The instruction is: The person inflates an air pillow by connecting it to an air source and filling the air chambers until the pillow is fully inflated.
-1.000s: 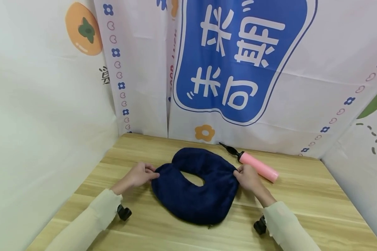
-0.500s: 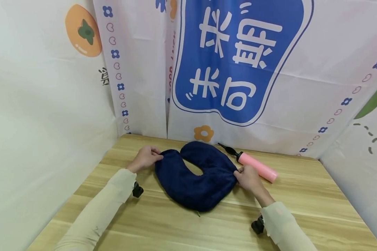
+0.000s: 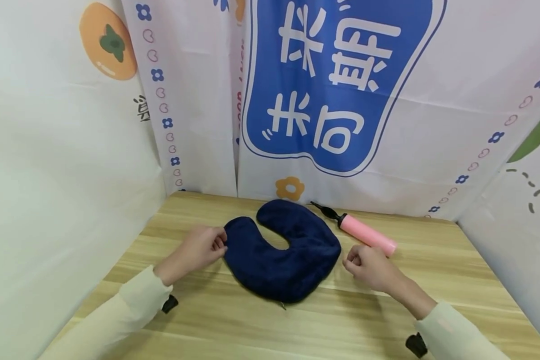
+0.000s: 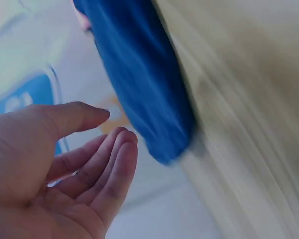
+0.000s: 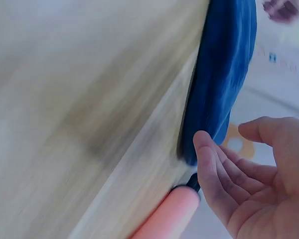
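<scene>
Behind everything hangs a white printed cloth (image 3: 441, 130) with a large blue panel, and in front of it spreads the pale wood-grain tabletop (image 3: 324, 335). On that, between my hands, lies a navy-blue, U-shaped plush pillow (image 3: 292, 272), flat, its opening facing away and to my left, its closed bend toward me and rightward. Just beyond its right side lies a pink cylindrical pump with a black nozzle (image 3: 366, 232), slanting so the nozzle points away and leftward. My left hand (image 3: 198, 252) is nearer the pillow, right at its left arm; whether it touches, I cannot tell. My right hand (image 3: 371, 267) sits just off the right side, close to the pump's near end. Both have fingers loosely bent, thumbs apart, gripping nothing. A small dangling tab (image 3: 283, 305) shows at the pillow's near edge.
</scene>
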Demonstrator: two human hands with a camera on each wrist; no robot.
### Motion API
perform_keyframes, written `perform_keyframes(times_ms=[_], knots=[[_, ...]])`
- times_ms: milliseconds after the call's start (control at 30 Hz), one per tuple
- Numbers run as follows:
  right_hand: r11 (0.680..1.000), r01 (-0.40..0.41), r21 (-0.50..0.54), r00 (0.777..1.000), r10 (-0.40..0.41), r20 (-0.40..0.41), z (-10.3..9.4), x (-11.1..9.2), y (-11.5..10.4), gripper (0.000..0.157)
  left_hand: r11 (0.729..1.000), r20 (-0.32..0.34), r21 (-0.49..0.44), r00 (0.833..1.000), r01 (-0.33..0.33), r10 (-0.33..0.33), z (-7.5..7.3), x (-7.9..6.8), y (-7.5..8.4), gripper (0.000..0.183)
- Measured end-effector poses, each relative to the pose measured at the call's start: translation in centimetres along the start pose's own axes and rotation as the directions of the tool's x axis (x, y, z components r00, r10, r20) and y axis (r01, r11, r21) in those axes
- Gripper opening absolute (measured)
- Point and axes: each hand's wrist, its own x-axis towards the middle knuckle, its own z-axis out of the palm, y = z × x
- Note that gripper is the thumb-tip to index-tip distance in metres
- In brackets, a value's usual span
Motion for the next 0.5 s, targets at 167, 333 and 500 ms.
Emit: perform_keyframes(times_ms=[167, 333, 500], knots=[[0.997, 0.082, -0.014, 0.993, -0.081, 0.084, 0.6, -1.5, -2.6, 0.012, 0.983, 0.091, -0.02, 0.979, -0.183, 0.184, 0.7, -1.7, 3.9, 0.01], [0.982, 0.187, 0.001, 0.976, -0.185, 0.117, 2.5, -2.0, -5.0, 0.01, 0.937, 0.197, 0.01, 0.92, -0.348, 0.34, 1.8, -2.1, 7.2, 0.009], [0.97, 0.24, 0.045, 0.958, -0.244, 0.152, 4.4, -1.9, -6.8, 0.008, 0.884, 0.285, 0.054, 0.856, -0.465, 0.432, 3.8, -1.9, 9.0, 0.009]])
